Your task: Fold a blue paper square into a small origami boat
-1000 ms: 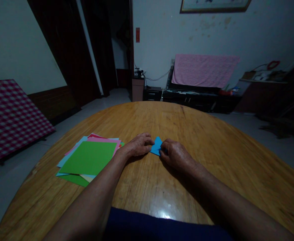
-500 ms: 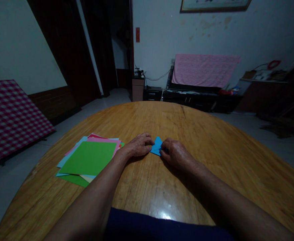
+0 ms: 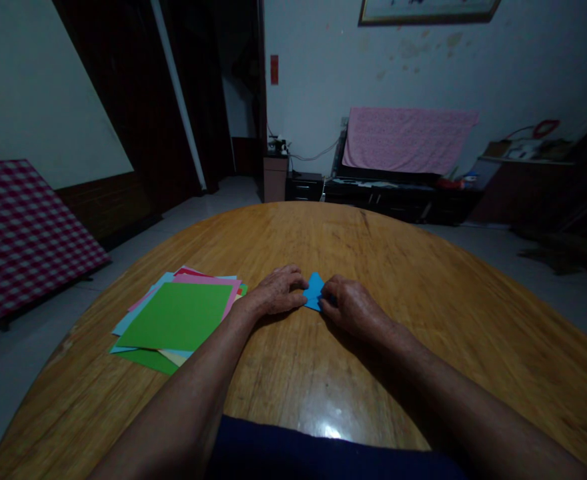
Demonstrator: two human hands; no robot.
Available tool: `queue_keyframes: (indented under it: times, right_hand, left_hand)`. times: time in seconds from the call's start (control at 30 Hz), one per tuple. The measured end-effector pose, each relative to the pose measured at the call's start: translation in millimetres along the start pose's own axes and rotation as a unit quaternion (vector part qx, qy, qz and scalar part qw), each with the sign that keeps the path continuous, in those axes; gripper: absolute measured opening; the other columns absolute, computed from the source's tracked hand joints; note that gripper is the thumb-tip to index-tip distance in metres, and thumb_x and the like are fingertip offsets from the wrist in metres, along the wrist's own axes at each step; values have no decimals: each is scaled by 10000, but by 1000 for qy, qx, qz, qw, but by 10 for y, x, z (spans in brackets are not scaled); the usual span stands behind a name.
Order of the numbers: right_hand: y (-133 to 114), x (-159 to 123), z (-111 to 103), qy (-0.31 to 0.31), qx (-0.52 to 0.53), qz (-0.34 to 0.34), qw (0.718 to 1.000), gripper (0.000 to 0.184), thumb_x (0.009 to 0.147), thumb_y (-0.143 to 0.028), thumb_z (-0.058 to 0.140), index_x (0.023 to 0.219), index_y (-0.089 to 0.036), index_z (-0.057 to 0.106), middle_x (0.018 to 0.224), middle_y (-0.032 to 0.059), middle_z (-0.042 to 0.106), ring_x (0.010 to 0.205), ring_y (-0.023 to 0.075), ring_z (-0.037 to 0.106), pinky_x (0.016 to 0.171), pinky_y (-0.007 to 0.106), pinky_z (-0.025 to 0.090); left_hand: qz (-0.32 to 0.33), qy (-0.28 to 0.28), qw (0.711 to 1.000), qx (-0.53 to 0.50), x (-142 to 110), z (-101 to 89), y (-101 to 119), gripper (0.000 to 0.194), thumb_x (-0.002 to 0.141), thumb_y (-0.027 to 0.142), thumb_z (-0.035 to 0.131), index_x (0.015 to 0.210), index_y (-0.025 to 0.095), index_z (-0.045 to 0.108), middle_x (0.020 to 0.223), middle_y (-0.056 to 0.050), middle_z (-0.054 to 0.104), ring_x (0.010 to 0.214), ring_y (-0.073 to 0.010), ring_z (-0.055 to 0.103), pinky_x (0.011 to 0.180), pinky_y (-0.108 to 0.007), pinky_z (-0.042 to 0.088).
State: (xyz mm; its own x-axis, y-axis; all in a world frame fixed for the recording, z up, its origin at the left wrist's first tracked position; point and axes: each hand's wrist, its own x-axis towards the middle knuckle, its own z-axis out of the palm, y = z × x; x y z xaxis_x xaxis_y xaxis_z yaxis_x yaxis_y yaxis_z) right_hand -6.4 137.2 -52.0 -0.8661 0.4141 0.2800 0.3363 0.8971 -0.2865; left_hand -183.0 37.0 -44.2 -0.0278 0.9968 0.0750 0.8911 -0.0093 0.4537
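Dim light lies over the pale wall point(image 3: 313, 80) at the top of the frame, where a pink cloth point(image 3: 408, 140) hangs towards the upper right, and a red-and-white checked cloth point(image 3: 28, 233) slants down at the left edge. Below, the round wooden table point(image 3: 283, 373) fills most of the frame. Just below the frame's centre I see a small folded piece of blue paper point(image 3: 314, 290) on it, squarely between the person's hands, its narrow tip aimed up the frame, away from the body. Its long axis is hard to judge, because fingers cover its right side. On its left, the left hand point(image 3: 279, 290) rests low and loosely open, thumb and fingertips at the paper's edge. On its right, the right hand point(image 3: 351, 303) is curled, thumb and fingers bunched over the paper; whether they pinch it or only press it, I cannot tell. Neither hand is clearly nearer, though the right overlaps more of it. Left of centre, beside the left forearm, sits a loose stack of coloured sheets point(image 3: 181, 313), green uppermost.
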Motion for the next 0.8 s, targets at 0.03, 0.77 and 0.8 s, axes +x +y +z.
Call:
queue_keyframes:
  times: [0.03,0.77,0.8]
  right_hand:
    - [6,2,3,0,2,0,1000,97,786,-154,530,704,-171,580,771,56,592,689,154,535,613,271,390]
    - [141,-57,-48,7,46,-14,999,129,780,-205,602,907,-191,620,884,65,596,828,192,538,741,316,414]
    - [144,-59,-47,8,48,-15,999,133,784,-205,598,914,-193,623,890,68,598,838,195,541,747,319,417]
  left_hand:
    - [-2,-1,1000,2,-1,-6,9,306,793,316,544,1076,224,617,1276,-56,508,1214,-252,436,1023,-378,345]
    - [9,1,1000,9,7,16,-18,310,799,331,539,1082,223,606,1276,-65,503,1216,-246,432,1018,-369,343]
    - [10,1,1000,8,7,16,-18,307,799,328,540,1081,226,605,1275,-62,505,1216,-246,432,1016,-370,344]
